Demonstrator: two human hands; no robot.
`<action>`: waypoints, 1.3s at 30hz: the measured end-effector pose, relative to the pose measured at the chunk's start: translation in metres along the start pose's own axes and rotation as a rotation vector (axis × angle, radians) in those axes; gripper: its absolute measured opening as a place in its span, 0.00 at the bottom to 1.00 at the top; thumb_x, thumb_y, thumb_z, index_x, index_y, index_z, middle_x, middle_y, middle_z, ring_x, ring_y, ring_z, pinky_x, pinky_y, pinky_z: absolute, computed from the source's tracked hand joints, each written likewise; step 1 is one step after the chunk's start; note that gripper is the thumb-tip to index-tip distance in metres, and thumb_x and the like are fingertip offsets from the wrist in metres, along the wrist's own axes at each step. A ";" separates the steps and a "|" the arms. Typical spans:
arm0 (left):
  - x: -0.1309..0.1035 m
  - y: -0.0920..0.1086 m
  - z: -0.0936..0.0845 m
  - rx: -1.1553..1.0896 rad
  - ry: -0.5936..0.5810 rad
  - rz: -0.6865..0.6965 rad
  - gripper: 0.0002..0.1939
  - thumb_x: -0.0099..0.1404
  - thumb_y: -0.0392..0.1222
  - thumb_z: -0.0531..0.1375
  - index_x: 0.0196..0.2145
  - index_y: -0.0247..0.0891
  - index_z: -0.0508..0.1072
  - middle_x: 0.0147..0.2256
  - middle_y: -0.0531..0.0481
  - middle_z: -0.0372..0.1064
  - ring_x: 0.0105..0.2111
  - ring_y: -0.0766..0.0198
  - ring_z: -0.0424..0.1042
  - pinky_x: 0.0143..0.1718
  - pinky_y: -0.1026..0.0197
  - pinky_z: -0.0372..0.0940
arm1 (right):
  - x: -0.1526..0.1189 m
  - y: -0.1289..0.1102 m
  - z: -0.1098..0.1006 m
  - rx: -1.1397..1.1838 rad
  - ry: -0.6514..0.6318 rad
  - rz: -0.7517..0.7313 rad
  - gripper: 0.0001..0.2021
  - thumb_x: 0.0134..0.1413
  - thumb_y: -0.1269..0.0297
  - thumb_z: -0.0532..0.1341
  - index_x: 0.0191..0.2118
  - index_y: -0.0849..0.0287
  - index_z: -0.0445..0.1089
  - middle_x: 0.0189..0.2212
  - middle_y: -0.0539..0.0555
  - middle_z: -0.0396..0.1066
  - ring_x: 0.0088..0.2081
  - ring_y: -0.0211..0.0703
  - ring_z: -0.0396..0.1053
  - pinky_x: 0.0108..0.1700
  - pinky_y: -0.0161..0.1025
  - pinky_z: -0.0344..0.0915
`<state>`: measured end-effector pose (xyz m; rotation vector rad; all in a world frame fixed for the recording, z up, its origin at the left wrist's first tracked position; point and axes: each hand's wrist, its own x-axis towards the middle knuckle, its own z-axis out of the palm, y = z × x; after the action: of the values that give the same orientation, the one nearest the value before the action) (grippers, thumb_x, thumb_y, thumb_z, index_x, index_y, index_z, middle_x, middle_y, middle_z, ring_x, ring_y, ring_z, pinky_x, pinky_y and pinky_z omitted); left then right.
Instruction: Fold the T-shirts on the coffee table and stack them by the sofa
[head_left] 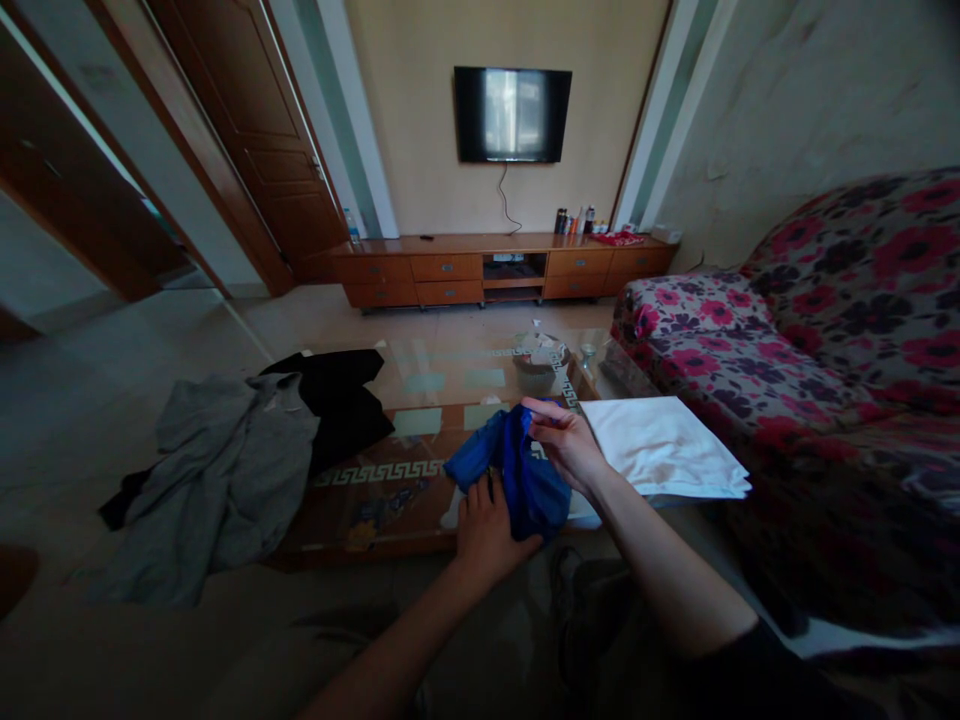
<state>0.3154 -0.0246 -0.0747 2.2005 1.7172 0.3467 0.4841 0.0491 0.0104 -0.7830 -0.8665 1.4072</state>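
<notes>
A crumpled blue cloth, perhaps a garment (551,492), is bunched up over the near part of the glass coffee table (420,480). My right hand (566,442) pinches its upper edge between thumb and fingers and lifts it a little. Lower down, my left hand (484,530) holds the cloth's near left side, fingers on top and thumb stretched along the bottom edge. Part of the cloth is hidden behind both hands. Just right of my right hand lies a folded white cloth (667,445).
A grey garment (225,470) and a black garment (341,400) hang over the table's left end. Near the far right side stands a bin with a light liner (538,370). A flowered sofa (712,350) borders the right; a wooden TV cabinet (450,270) stands beyond.
</notes>
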 end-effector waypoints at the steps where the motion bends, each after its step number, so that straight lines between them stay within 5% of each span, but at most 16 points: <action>1: 0.001 -0.001 0.003 -0.010 0.014 0.005 0.65 0.48 0.65 0.68 0.72 0.28 0.46 0.69 0.25 0.48 0.68 0.31 0.50 0.67 0.37 0.47 | 0.001 0.001 -0.001 -0.057 0.021 -0.043 0.22 0.36 0.70 0.75 0.44 0.52 0.82 0.37 0.48 0.76 0.37 0.37 0.72 0.42 0.35 0.69; 5: 0.000 -0.003 0.015 -0.054 0.074 0.035 0.62 0.46 0.58 0.72 0.70 0.31 0.47 0.71 0.26 0.41 0.70 0.32 0.47 0.67 0.39 0.49 | 0.006 0.003 -0.009 -0.212 0.135 -0.206 0.19 0.38 0.65 0.76 0.41 0.52 0.83 0.39 0.49 0.72 0.36 0.37 0.70 0.39 0.35 0.69; 8: -0.005 -0.002 0.018 -0.055 0.193 0.071 0.49 0.50 0.51 0.71 0.64 0.35 0.55 0.71 0.28 0.40 0.68 0.35 0.52 0.64 0.40 0.54 | 0.009 -0.001 -0.017 -0.319 0.220 -0.301 0.17 0.40 0.61 0.75 0.41 0.53 0.83 0.41 0.51 0.70 0.35 0.37 0.70 0.38 0.37 0.69; 11: -0.011 0.004 0.014 0.027 0.285 0.156 0.32 0.58 0.45 0.67 0.56 0.35 0.62 0.64 0.31 0.53 0.63 0.40 0.58 0.62 0.41 0.57 | 0.012 -0.004 -0.026 -0.452 0.289 -0.381 0.16 0.44 0.57 0.74 0.41 0.54 0.83 0.42 0.53 0.70 0.35 0.39 0.69 0.38 0.39 0.69; 15: -0.017 0.012 0.005 0.152 0.187 0.249 0.16 0.64 0.46 0.63 0.48 0.40 0.69 0.48 0.41 0.66 0.51 0.47 0.66 0.53 0.45 0.61 | 0.014 -0.004 -0.034 -0.625 0.318 -0.508 0.12 0.51 0.55 0.71 0.40 0.53 0.83 0.40 0.55 0.71 0.45 0.47 0.69 0.50 0.46 0.68; 18: -0.017 0.014 0.004 0.200 0.117 0.195 0.19 0.63 0.50 0.65 0.47 0.39 0.71 0.47 0.41 0.67 0.48 0.47 0.65 0.48 0.46 0.62 | 0.013 -0.003 -0.035 -0.728 0.319 -0.568 0.10 0.54 0.55 0.69 0.39 0.52 0.83 0.41 0.56 0.71 0.50 0.50 0.68 0.55 0.49 0.66; 24: -0.012 0.011 0.003 0.252 0.106 0.179 0.16 0.66 0.47 0.61 0.49 0.37 0.73 0.48 0.39 0.69 0.50 0.46 0.65 0.51 0.43 0.59 | 0.010 -0.006 -0.032 -0.809 0.343 -0.558 0.11 0.54 0.54 0.68 0.38 0.53 0.82 0.47 0.59 0.69 0.52 0.52 0.67 0.48 0.46 0.70; 31: -0.008 0.011 -0.005 0.172 0.021 0.155 0.11 0.66 0.37 0.57 0.44 0.39 0.76 0.45 0.41 0.75 0.48 0.49 0.70 0.49 0.48 0.61 | 0.010 -0.008 -0.032 -0.757 0.301 -0.460 0.11 0.58 0.55 0.64 0.39 0.56 0.78 0.37 0.54 0.78 0.39 0.47 0.73 0.45 0.44 0.69; 39: 0.026 -0.022 -0.056 -0.339 0.019 0.005 0.12 0.65 0.36 0.53 0.28 0.40 0.75 0.27 0.47 0.74 0.31 0.58 0.74 0.33 0.60 0.59 | 0.014 -0.016 -0.051 -0.736 0.427 -0.452 0.15 0.59 0.51 0.62 0.41 0.57 0.78 0.36 0.55 0.79 0.38 0.48 0.74 0.45 0.44 0.69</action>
<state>0.2807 0.0113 -0.0326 1.9610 1.5311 0.6126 0.5360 0.0648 -0.0002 -1.2830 -1.1373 0.4697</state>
